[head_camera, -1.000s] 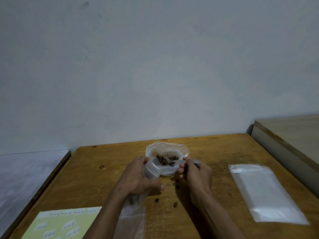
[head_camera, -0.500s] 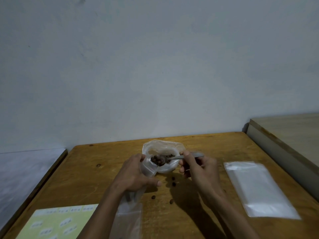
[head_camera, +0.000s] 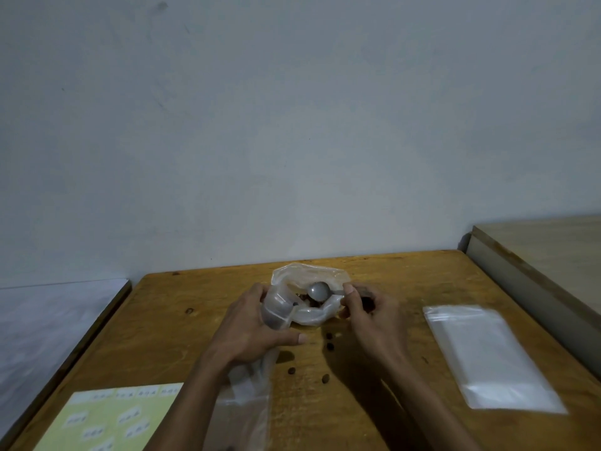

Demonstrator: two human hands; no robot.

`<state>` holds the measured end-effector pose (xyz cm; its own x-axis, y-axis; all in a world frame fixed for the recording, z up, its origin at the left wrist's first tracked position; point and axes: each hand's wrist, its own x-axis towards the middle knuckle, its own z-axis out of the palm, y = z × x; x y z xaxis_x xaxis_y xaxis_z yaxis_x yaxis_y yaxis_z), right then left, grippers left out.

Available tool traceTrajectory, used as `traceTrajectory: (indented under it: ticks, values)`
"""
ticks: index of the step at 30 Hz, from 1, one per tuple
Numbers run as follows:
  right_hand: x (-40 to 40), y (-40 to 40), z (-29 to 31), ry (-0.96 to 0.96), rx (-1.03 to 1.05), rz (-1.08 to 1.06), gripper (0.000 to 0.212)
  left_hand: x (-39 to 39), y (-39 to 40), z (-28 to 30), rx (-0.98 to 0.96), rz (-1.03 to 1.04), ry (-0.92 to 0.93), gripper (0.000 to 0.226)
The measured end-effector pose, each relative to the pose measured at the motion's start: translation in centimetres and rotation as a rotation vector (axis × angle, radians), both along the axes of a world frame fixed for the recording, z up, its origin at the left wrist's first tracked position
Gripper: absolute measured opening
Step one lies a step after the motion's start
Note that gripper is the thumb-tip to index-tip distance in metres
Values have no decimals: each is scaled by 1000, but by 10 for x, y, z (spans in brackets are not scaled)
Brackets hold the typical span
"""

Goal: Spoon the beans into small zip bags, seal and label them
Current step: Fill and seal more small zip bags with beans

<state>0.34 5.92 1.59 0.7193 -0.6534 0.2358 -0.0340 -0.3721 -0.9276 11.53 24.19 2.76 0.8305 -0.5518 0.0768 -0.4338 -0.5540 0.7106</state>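
Note:
My left hand (head_camera: 252,330) grips a small clear zip bag (head_camera: 276,309) with its mouth held open toward the right; its tail hangs down under my wrist. My right hand (head_camera: 367,315) pinches the handle of a grey metal spoon (head_camera: 319,291). The spoon bowl is turned over, its back facing up, just right of the zip bag's mouth and above the crumpled clear bean bag (head_camera: 309,281). A few dark beans show inside the bean bag and in the zip bag. Several loose beans (head_camera: 329,346) lie on the wooden table (head_camera: 406,275).
A stack of empty zip bags (head_camera: 487,356) lies flat at the right. A pale green label sheet (head_camera: 110,418) sits at the bottom left. A lighter wooden surface (head_camera: 553,255) borders the table on the right, a white surface (head_camera: 48,320) on the left.
The spoon, loaded with beans half a second ago, has been tipped over by the zip bag's mouth; its bowl now shows its back. My left hand stays on the zip bag.

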Motion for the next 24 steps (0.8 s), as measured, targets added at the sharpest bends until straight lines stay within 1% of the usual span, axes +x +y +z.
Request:
traceTrajectory:
  ticks: [2,3,4,5,6,7,9,12,14,16,17,18,20,21,22,23,24]
  values:
    - [7,1,-5,108,55,21,10,-6,6,7,-95,1,29,84]
    - [8,2,-8,188,19,6,18,-8,9,10,-142,7,35,86]
    - [8,3,-9,269,-68,-40,33,-9,12,12,-184,16,33,88]
    - [6,6,-7,301,-165,-100,45,-11,14,15,-217,24,24,89]
    - [3,11,-1,257,-247,-141,48,-13,16,16,-248,29,12,90]
    - [0,16,7,154,-287,-125,46,-15,17,19,-281,33,3,90]
    - [-4,30,26,-17,-283,31,40,-20,18,23,-333,36,-10,90]
    - [2,51,46,-20,-335,202,40,-26,17,27,-368,40,-34,94]
    - [8,59,55,-1,-373,226,31,-26,20,29,-376,59,-45,96]
    - [11,61,57,-21,-368,211,25,-24,28,29,-387,84,-26,100]
    - [11,61,58,-42,-353,188,24,-23,33,29,-422,100,11,97]
    - [11,60,57,-61,-343,164,25,-22,37,29,-492,112,71,86]
    - [9,56,56,-81,-349,127,27,-22,43,31,-668,118,207,54]
    - [7,54,55,-83,-337,134,29,-22,45,32,-724,113,240,43]
    - [5,53,55,-98,-284,163,28,-21,47,32,-754,103,241,33]
    - [2,51,55,-119,-176,219,26,-22,48,32,-775,92,234,26]
    - [-1,52,57,-142,-14,306,23,-22,48,32,-786,81,229,21]
